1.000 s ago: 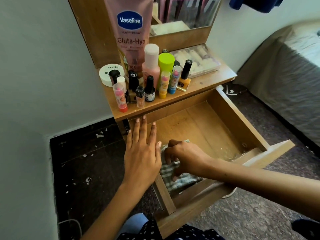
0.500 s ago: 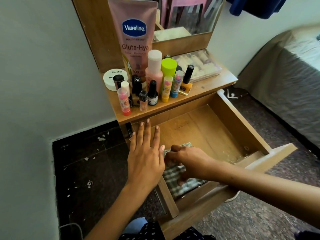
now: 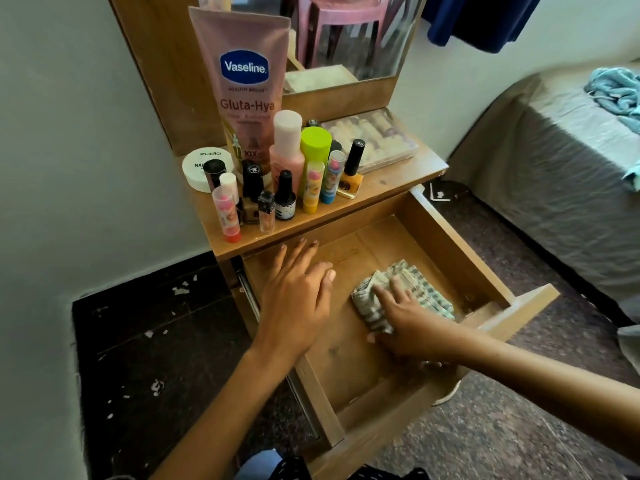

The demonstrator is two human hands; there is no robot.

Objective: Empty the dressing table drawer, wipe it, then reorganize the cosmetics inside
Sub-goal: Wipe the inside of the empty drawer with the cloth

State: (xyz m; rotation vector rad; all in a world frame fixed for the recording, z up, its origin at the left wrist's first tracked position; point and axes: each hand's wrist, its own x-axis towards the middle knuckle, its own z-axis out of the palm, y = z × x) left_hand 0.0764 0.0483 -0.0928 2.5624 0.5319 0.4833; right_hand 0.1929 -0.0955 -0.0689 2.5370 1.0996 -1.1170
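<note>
Drawer (image 3: 460, 258) floor mostly free beyond cloth (image 3: 412, 289).

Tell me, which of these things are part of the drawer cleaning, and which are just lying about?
Part of the job: drawer, checked cloth under the right hand, left hand on the drawer's side, cosmetics on the tabletop.

Lying about: bed, blue garment, mirror.

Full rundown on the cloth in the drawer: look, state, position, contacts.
The cloth is a crumpled, bunched rag, looks like woven cotton, checked in grey-green and white. It lies on the bare wooden floor of the open drawer, toward its right side wall. The right hand presses on it with fingers spread flat, covering its near edge. The left hand is clear of it.
</note>
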